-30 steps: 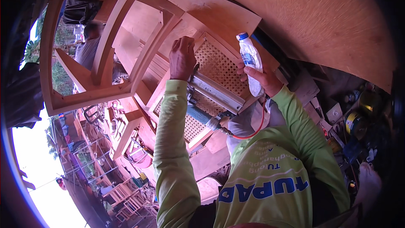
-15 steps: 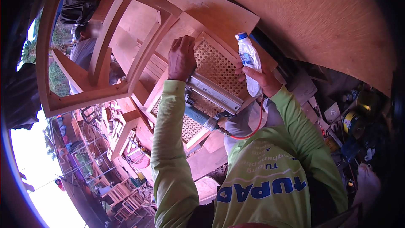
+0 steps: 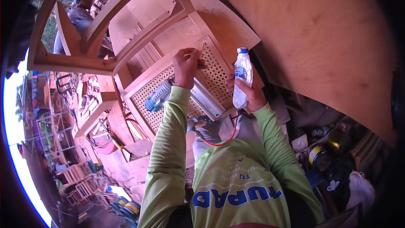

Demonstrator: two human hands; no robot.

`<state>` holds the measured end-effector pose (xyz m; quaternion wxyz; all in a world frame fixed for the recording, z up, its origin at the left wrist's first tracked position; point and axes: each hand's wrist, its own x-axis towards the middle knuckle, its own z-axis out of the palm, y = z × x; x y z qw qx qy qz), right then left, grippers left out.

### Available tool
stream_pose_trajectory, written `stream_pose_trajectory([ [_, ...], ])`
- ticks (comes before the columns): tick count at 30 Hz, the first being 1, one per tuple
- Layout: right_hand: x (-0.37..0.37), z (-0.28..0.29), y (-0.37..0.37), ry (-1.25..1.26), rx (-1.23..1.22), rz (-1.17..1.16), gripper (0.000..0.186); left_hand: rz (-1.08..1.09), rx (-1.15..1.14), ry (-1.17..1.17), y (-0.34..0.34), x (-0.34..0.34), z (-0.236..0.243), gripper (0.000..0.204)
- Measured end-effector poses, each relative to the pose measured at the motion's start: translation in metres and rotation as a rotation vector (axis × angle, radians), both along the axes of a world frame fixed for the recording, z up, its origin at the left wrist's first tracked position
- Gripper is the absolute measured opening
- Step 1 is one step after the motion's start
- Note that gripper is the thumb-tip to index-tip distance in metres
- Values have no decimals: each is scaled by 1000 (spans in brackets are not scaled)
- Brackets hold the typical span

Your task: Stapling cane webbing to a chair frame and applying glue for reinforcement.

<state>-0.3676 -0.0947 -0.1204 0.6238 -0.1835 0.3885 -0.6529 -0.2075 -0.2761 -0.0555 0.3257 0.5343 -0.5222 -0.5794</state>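
My right hand (image 3: 252, 94) is wrapped round a crumpled plastic bottle (image 3: 242, 76) with a blue cap and whitish contents, held upright. My left hand (image 3: 186, 66) is closed with its fingertips pinched together. It hovers over or touches the upper part of a woven cane panel (image 3: 214, 68) set in a wooden frame; whether anything small is in the pinch cannot be seen. Below that hand a teal and silver nail gun (image 3: 158, 96) lies across the cane, partly hidden by my left wrist. A red air hose (image 3: 218, 145) runs from it across my lap.
A curved wooden chair frame (image 3: 147, 36) stands at upper left. Large plywood sheets (image 3: 303, 38) lean at upper right. Cans (image 3: 319, 157) and clutter sit at lower right, wood offcuts (image 3: 90, 101) at left. Another person (image 3: 80, 19) is behind the chair frame.
The view has turned, shifting the whole scene. My left hand has moved from the panel's upper edge to over the cane, its fingers now pinched. The bottle stays in my right hand.
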Motion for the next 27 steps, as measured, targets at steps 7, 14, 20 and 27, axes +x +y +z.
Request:
stream_pose_trajectory([
  [7, -1, -1, -1, -13, 19, -1, 46, 326, 204, 398, 54, -40, -36, 19],
  [14, -9, -8, 4, 38, 144, 46, 52, 508, -98, -72, 54, -55, -82, 24],
  [20, -13, -11, 4, 59, 172, 76, 47, 447, -150, -37, 49, -54, -87, 19],
  [27, -11, 1, 3, 85, 165, 44, 40, 422, -87, -42, 44, -57, -65, 19],
])
